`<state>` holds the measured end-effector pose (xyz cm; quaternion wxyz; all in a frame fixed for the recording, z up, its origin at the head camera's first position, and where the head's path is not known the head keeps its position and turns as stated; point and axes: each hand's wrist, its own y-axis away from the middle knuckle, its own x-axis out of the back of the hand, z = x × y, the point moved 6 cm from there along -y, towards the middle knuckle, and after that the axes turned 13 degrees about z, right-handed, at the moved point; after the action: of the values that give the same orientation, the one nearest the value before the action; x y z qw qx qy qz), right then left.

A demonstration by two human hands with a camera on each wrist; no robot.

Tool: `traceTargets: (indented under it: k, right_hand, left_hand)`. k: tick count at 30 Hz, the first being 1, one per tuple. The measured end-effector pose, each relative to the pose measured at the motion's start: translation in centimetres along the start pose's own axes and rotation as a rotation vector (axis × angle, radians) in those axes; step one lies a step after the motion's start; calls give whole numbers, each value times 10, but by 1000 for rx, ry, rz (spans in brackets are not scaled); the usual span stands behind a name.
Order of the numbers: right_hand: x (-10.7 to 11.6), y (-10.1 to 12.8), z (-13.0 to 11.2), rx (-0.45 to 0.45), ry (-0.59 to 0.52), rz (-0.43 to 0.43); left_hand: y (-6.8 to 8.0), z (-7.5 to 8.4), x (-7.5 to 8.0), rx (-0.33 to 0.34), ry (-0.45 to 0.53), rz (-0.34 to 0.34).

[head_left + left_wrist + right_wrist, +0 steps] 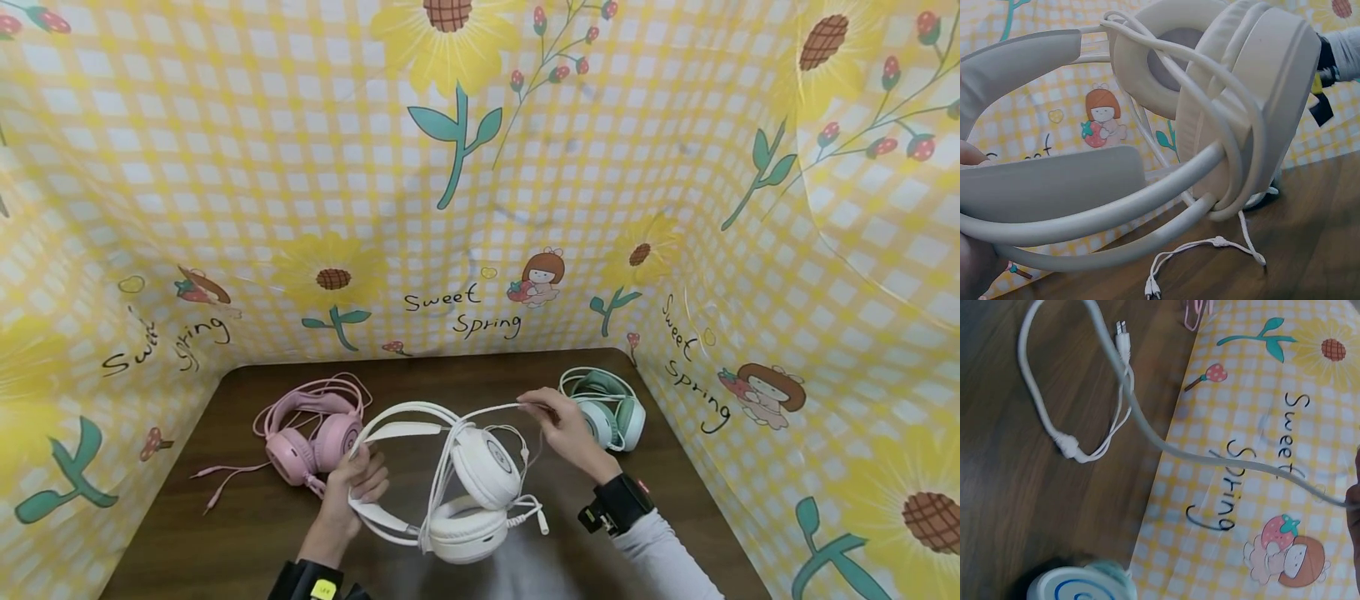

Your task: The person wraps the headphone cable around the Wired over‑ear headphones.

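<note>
You have the white headset (487, 469) raised above the counter (187, 542), between your two sets of fingers. The fingers of your left hand (354, 483) are curled around its headband (1054, 184), so the cups (1275, 81) hang out to the right of that grip. That hold probably takes the weight and leaves your other fingers free for the cable (1210, 460).

Your right hand (566, 429) pinches that cable, drawn out between the cups and those fingers, likely to keep the strand apart from the loops crossing the headset. The plugs (1123, 345) dangle loose, below and left of your right fingers.

The pink headset (335, 444) rests just beyond your left fingers, to their left; the green headset (628, 417) sits near your right fingers, on their right. Both seem set aside to leave your fingers working room between them.
</note>
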<state>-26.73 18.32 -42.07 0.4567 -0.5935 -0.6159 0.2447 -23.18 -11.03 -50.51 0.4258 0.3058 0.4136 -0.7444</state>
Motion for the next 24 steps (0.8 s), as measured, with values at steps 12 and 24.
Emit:
traceTargets:
  k: [12,24]
  right_hand:
    - [10,14,23,283,177,223]
    - [5,30,18,347,359,153]
  left_hand:
    - [-4,-3,-6,71,195,-26]
    - [-3,-1,-10,29,132,-24]
